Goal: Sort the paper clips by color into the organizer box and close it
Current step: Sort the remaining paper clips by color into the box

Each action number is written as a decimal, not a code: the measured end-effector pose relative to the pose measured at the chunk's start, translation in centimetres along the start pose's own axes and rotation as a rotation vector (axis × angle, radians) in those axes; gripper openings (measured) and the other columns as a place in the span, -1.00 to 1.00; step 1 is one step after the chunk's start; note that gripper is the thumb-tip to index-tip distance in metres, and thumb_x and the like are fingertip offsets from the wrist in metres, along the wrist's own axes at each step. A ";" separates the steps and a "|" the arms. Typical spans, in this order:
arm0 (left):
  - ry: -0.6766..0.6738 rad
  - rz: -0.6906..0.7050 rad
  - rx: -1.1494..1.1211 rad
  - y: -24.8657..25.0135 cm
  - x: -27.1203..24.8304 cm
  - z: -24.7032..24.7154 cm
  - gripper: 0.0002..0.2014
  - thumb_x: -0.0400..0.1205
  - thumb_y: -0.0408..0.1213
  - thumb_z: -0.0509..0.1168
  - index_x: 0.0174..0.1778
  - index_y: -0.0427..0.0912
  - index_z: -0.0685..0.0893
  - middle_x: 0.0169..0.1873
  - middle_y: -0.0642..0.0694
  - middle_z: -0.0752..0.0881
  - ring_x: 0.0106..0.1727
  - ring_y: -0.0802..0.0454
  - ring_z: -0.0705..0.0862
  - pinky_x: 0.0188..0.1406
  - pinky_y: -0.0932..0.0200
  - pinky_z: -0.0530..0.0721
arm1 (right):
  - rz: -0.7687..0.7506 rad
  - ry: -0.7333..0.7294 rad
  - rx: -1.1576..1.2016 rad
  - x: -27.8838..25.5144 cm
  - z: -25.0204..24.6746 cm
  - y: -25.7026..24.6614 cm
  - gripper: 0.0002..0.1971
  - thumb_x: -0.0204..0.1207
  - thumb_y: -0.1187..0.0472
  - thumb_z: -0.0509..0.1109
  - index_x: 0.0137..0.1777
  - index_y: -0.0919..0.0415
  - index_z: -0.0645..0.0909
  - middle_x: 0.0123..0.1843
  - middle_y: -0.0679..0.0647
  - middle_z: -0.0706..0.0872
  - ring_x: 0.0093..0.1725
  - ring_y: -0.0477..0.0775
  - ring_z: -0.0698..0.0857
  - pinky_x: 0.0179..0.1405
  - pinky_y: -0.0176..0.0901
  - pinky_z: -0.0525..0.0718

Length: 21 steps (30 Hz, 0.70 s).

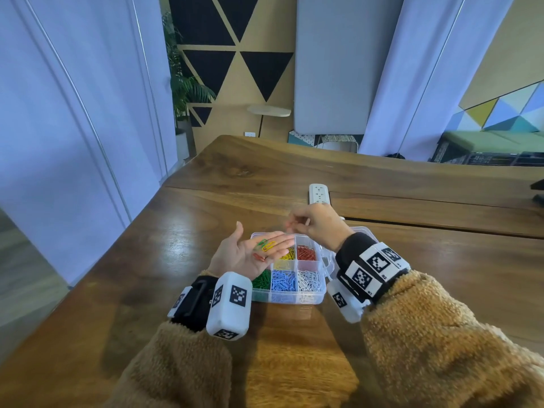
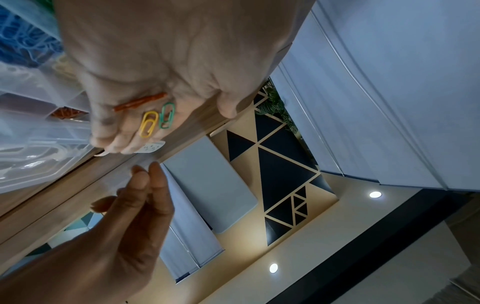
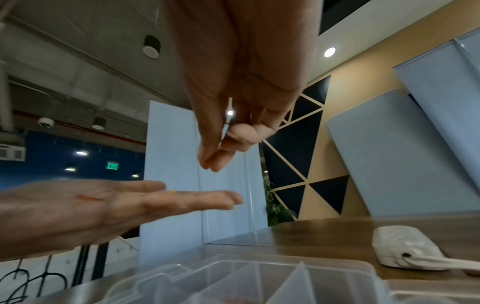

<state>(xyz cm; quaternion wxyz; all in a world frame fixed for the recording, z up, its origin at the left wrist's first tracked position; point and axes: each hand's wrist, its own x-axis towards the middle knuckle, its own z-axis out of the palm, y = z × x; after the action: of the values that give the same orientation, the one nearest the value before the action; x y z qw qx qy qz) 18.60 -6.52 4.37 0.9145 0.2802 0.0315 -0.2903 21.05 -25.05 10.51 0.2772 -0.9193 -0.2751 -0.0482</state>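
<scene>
Right hand (image 1: 316, 223) pinches something small and reddish, probably a clip, between thumb and fingertips, just beyond the far edge of the organizer box (image 1: 321, 291). Left hand (image 1: 250, 254) lies flat, palm up over the box's left side, carrying a green clip (image 2: 166, 115), a yellow clip (image 2: 148, 124) and red clips (image 2: 140, 102). They look featherlight, stiff and slick; pinch each across its flat loops.

My left hand (image 1: 247, 254) lies palm up, fingers straight and together, reaching right. My right hand (image 1: 316, 223) hovers just beyond its fingertips, palm down, thumb and fingertips (image 3: 211, 162) drawn together in a pinch; whether they hold anything, I cannot tell. Both wrists wear marker-tagged bands.
</scene>
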 end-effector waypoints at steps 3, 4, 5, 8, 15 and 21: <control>0.031 -0.002 0.071 -0.4 -0.1 1.0 -0.04 0.67 0.28 -0.24 0.21 -0.70 0.53 0.22 -0.59 0.61 0.14 -0.41 0.71 0.30 -0.23 0.55 | -0.110 -0.003 -0.011 -0.6 0.9 -0.3 -0.89 0.45 0.35 0.42 -0.11 0.19 0.75 -0.27 -0.16 0.65 -0.34 -0.31 0.53 -0.22 -0.56 0.43; 0.040 -0.005 0.093 -0.6 -0.1 1.3 -0.03 0.67 0.27 -0.26 0.08 -0.70 0.63 0.14 -0.57 0.66 0.08 -0.39 0.74 0.32 -0.21 0.51 | -0.126 -0.013 -0.033 -0.7 1.3 -0.2 -0.90 0.44 0.34 0.44 -0.11 0.17 0.74 -0.22 -0.06 0.68 -0.31 -0.23 0.53 -0.21 -0.47 0.45; 0.047 -0.013 0.108 -0.8 -0.1 1.6 -0.02 0.67 0.27 -0.26 -0.01 -0.68 0.68 0.09 -0.55 0.69 0.05 -0.37 0.76 0.38 -0.19 0.45 | -0.126 -0.021 -0.048 -0.9 1.7 -0.1 -0.91 0.43 0.33 0.45 -0.13 0.14 0.72 -0.19 0.00 0.68 -0.28 -0.14 0.52 -0.18 -0.33 0.48; 0.065 -0.043 0.133 -1.0 0.0 1.6 -0.02 0.66 0.28 -0.25 -0.04 -0.66 0.71 0.10 -0.55 0.68 0.09 -0.38 0.72 0.53 -0.10 0.29 | -0.118 -0.009 -0.050 -1.2 2.1 0.1 -0.88 0.39 0.32 0.47 -0.23 0.11 0.61 -0.20 -0.02 0.60 -0.27 -0.10 0.49 -0.18 -0.24 0.48; 0.098 -0.024 0.119 0.1 -0.6 1.5 -0.15 0.71 0.19 -0.13 0.12 -0.70 0.57 0.08 -0.60 0.66 0.16 -0.45 0.64 0.18 -0.24 0.59 | -0.047 -0.017 0.073 -0.4 1.9 -0.4 -0.89 0.42 0.35 0.45 -0.24 0.17 0.59 -0.35 -0.24 0.55 -0.33 -0.33 0.51 -0.27 -0.58 0.47; 0.210 0.122 0.006 0.9 -0.5 -0.6 -0.36 0.77 0.03 -0.17 0.41 -0.52 0.43 0.19 -0.44 0.69 0.06 -0.29 0.77 -0.02 -0.17 0.73 | 0.244 0.002 -0.022 1.3 2.7 0.8 -0.68 0.46 0.39 0.40 -0.39 0.04 0.43 -0.33 -0.08 0.58 -0.22 -0.06 0.61 -0.06 -0.21 0.64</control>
<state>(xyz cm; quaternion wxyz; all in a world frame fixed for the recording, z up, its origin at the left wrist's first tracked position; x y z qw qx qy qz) 18.69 -5.35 4.39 0.9212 0.3131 0.1090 -0.2035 22.38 -23.53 8.22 0.2711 -0.9490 -0.1601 -0.0181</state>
